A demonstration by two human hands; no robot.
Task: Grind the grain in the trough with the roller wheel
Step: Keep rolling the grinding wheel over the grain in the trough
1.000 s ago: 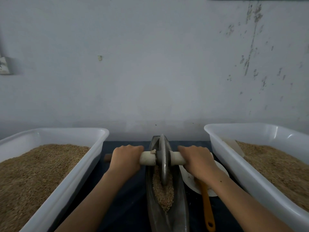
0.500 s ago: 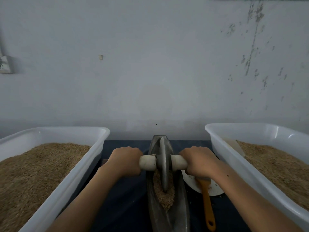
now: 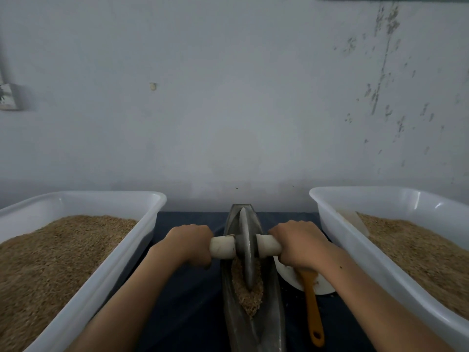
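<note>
A long grey metal trough (image 3: 274, 316) runs away from me down the middle of a dark cloth. Brown grain (image 3: 250, 295) lies in its groove. A grey roller wheel (image 3: 246, 250) stands on edge in the grain, with a pale wooden axle handle (image 3: 222, 247) sticking out on each side. My left hand (image 3: 189, 243) grips the left end of the handle. My right hand (image 3: 298, 243) grips the right end. Both hands hide the outer tips of the handle.
A white tub (image 3: 121, 260) full of grain stands at the left and another white tub (image 3: 355, 252) of grain at the right. A white dish (image 3: 322, 287) holding an orange-handled brush (image 3: 313, 313) lies just right of the trough. A pale wall rises close behind.
Both hands have drawn the roller wheel a little toward me along the trough, and the wheel now sits lower in the grain. The tubs, dish and brush have stayed put.
</note>
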